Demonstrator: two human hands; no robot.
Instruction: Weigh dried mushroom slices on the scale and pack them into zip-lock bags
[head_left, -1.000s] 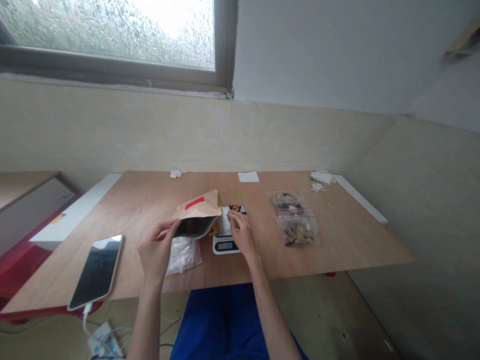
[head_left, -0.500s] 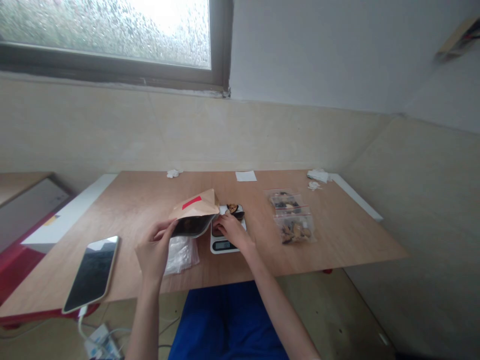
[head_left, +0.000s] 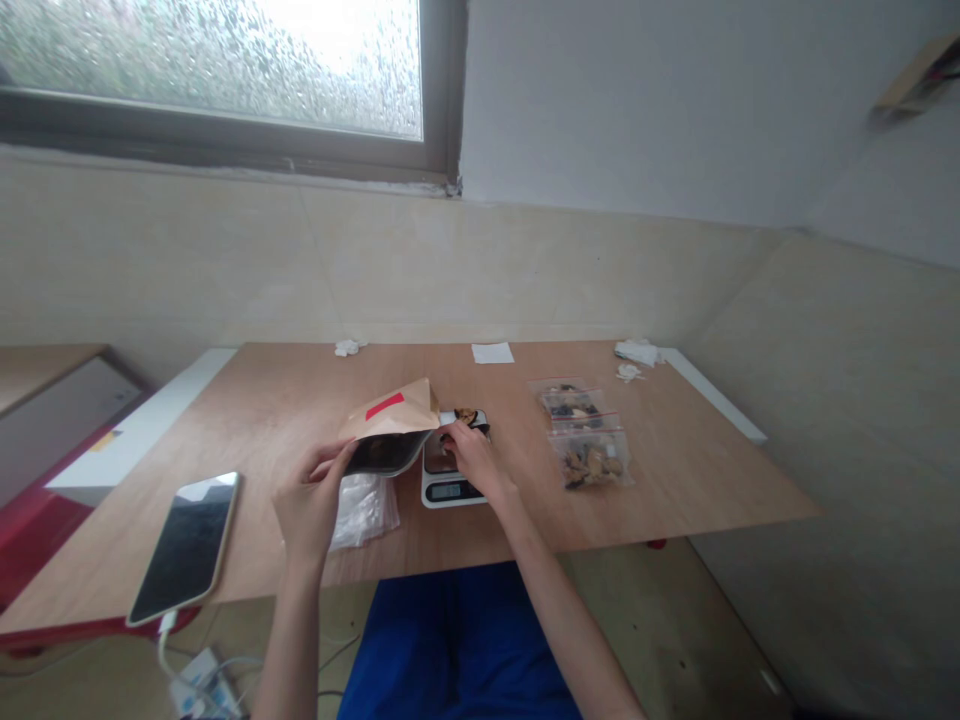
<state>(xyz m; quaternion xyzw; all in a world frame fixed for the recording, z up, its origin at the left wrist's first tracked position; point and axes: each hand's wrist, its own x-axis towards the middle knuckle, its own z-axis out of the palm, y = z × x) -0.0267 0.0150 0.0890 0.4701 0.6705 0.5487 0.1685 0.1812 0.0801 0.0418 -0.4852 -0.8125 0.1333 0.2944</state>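
My left hand (head_left: 313, 495) grips the edge of a brown paper pouch (head_left: 405, 408) with a red patch, its open mouth turned toward me and dark inside. Just right of that mouth, my right hand (head_left: 472, 458) is over a white kitchen scale (head_left: 455, 492), fingers curled together; whatever they hold is hidden. Dried brown and dark pieces (head_left: 466, 416), perhaps dried mushrooms, lie on the back of the scale, partly behind my right hand. Beneath the pouch is a stack of clear plastic bags (head_left: 365, 512).
On the right lie several filled zip bags (head_left: 592, 458) of dried pieces. A phone (head_left: 185, 545) with a white cable (head_left: 163, 640) is at the left edge. White paper (head_left: 493, 353) and crumpled tissues (head_left: 636, 351) rest along the back of the wooden table (head_left: 690, 460).
My right hand has shifted slightly right and away from the pouch mouth, uncovering more of the scale plate. My left hand and the pouch have hardly moved.
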